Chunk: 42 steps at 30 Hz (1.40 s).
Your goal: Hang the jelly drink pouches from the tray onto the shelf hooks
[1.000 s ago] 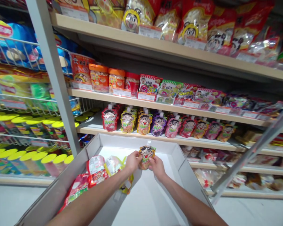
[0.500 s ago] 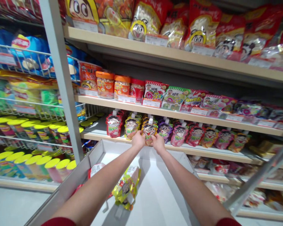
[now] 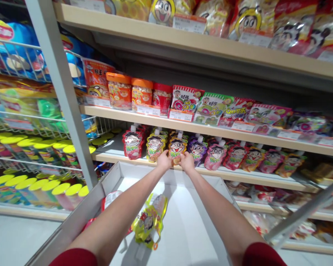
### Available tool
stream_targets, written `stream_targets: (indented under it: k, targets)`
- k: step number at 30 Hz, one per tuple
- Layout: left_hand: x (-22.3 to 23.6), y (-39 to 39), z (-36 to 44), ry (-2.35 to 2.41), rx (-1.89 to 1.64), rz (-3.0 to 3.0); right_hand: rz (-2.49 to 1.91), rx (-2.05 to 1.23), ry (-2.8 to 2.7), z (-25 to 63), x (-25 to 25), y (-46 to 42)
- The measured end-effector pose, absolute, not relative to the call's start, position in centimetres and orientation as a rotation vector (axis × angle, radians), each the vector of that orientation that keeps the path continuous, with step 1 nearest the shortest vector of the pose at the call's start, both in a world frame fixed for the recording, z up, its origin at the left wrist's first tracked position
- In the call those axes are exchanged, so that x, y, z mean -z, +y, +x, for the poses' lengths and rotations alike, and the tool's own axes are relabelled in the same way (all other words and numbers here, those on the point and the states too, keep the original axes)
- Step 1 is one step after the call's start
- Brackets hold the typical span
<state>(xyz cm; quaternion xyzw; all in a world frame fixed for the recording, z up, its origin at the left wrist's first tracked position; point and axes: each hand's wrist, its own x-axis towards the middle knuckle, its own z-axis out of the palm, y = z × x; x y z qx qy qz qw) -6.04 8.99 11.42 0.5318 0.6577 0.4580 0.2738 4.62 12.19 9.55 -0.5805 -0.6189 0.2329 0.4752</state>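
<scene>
An orange spouted drink pouch [image 3: 177,147] with a cartoon face stands at the front of a shelf row, between a yellow pouch [image 3: 155,146] and a purple pouch [image 3: 197,148]. My left hand [image 3: 164,161] pinches its lower left corner. My right hand [image 3: 187,162] pinches its lower right corner. Both arms reach forward over a grey cardboard box [image 3: 183,229]. A yellow pouch [image 3: 148,221] lies in that box below my left forearm.
The wooden shelf [image 3: 238,173] holds a row of similar pouches in red, pink and orange. Jars and candy bags [image 3: 140,92] stand on the shelf above. A grey upright post [image 3: 63,96] separates wire racks with tube cans [image 3: 44,147] on the left.
Both hands lifted the orange pouch out of the box and carried it forward to the shelf row, where it now stands among the other pouches.
</scene>
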Motion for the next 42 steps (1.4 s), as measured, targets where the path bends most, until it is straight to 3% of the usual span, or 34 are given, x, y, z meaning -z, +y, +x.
stream_targets:
  k: [8,18,32,42]
  targets:
    - [-8.3,2.1,-8.8,1.721,-0.963,1.693,-1.355,-0.295,-1.751,5.4,-7.6,5.9]
    - [-3.7,-4.9,-12.6,1.607,-0.363,2.219,-1.049,-0.330,-2.451,5.0,0.0,-4.1]
    - [-4.6,-5.3,-12.9,1.768,-0.239,2.248,-0.900,0.255,-2.626,4.2,2.3,-3.3]
    - [-5.0,-5.5,-13.0,1.693,-0.148,2.292,-0.747,0.188,-2.797,5.6,0.7,-3.5]
